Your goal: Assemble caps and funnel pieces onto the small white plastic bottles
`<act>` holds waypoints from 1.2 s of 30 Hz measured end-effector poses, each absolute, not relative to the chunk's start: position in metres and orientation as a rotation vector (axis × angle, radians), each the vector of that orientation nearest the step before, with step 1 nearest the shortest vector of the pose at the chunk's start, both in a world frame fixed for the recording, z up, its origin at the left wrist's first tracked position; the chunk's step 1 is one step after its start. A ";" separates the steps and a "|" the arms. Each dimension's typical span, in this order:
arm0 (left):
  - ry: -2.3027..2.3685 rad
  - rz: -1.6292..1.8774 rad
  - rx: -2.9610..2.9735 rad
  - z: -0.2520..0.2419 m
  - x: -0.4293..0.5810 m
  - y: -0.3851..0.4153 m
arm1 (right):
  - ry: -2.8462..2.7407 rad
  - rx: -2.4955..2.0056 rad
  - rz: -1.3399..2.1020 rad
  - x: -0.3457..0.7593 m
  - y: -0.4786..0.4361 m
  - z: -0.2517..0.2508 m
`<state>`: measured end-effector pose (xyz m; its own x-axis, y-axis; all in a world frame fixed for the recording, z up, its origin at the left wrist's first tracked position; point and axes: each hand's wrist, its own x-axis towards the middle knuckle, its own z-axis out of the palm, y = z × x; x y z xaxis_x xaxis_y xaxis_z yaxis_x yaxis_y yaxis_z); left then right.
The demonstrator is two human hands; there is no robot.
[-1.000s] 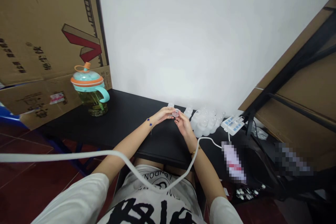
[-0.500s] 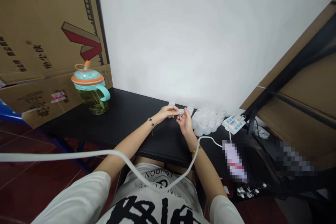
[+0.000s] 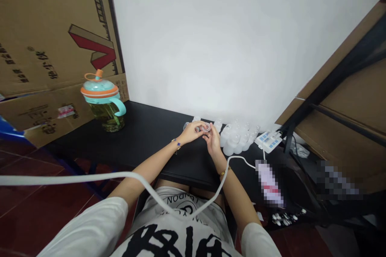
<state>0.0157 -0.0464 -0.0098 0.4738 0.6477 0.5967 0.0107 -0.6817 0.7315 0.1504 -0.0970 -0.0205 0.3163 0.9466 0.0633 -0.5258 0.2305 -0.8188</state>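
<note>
Between my two hands is a small clear plastic piece with a round, ring-like rim [image 3: 206,127]. My left hand [image 3: 192,132] pinches it from the left, fingers closed. From the other side, my right hand [image 3: 213,141] grips it with thumb and fingertips. Just right of my right hand stand several small whitish translucent bottles with clear domed tops [image 3: 233,139], packed close together. A few similar translucent pieces [image 3: 197,119] lie behind my left hand, partly hidden by it. Everything rests on a black table [image 3: 150,124].
A teal and orange lidded jug [image 3: 104,104] stands at the left before a large cardboard box [image 3: 45,48]. On the right are a white power strip [image 3: 269,141] and a blurred-out item [image 3: 269,184]. A white cable [image 3: 120,175] crosses over my forearms. A white wall [image 3: 211,48] rises behind.
The clear piece has been turned between my fingers, so its round rim now faces me more. My left wrist has rotated slightly and shifted right. The bottles stay where they were.
</note>
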 end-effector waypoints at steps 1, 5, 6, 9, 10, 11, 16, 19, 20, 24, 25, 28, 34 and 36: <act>0.538 1.217 2.060 -0.009 0.015 -0.047 | -0.648 -0.780 1.121 0.150 -0.097 -0.021; 0.506 1.147 2.015 -0.005 0.015 -0.051 | -0.622 -0.724 1.120 0.150 -0.095 -0.024; 0.507 1.134 1.990 -0.005 0.015 -0.051 | -0.610 -0.716 1.120 0.151 -0.095 -0.024; 0.497 1.135 1.885 -0.006 0.017 -0.049 | -0.577 -0.709 1.124 0.151 -0.094 -0.025; 0.486 1.132 1.837 -0.008 0.018 -0.047 | -0.576 -0.712 1.128 0.151 -0.094 -0.025; 0.475 1.124 1.785 -0.009 0.019 -0.045 | -0.583 -0.714 1.129 0.151 -0.094 -0.025; 0.474 1.058 1.668 -0.013 0.020 -0.038 | -0.643 -0.722 1.132 0.149 -0.097 -0.023; 0.498 1.043 1.681 -0.012 0.019 -0.038 | -0.649 -0.727 1.137 0.147 -0.099 -0.022; 0.503 1.036 1.678 -0.011 0.018 -0.038 | -0.646 -0.729 1.137 0.147 -0.099 -0.022; 0.503 0.984 1.622 -0.009 0.017 -0.039 | -0.644 -0.744 1.135 0.146 -0.100 -0.022; 0.498 0.977 1.607 -0.009 0.016 -0.039 | -0.645 -0.749 1.136 0.145 -0.100 -0.022; 0.484 0.977 1.582 -0.009 0.016 -0.039 | -0.654 -0.753 1.143 0.144 -0.100 -0.022; 0.499 0.954 1.580 -0.008 0.014 -0.039 | -0.653 -0.748 1.135 0.144 -0.100 -0.023; 0.518 0.933 1.614 -0.007 0.014 -0.040 | -0.660 -0.741 1.133 0.144 -0.100 -0.023</act>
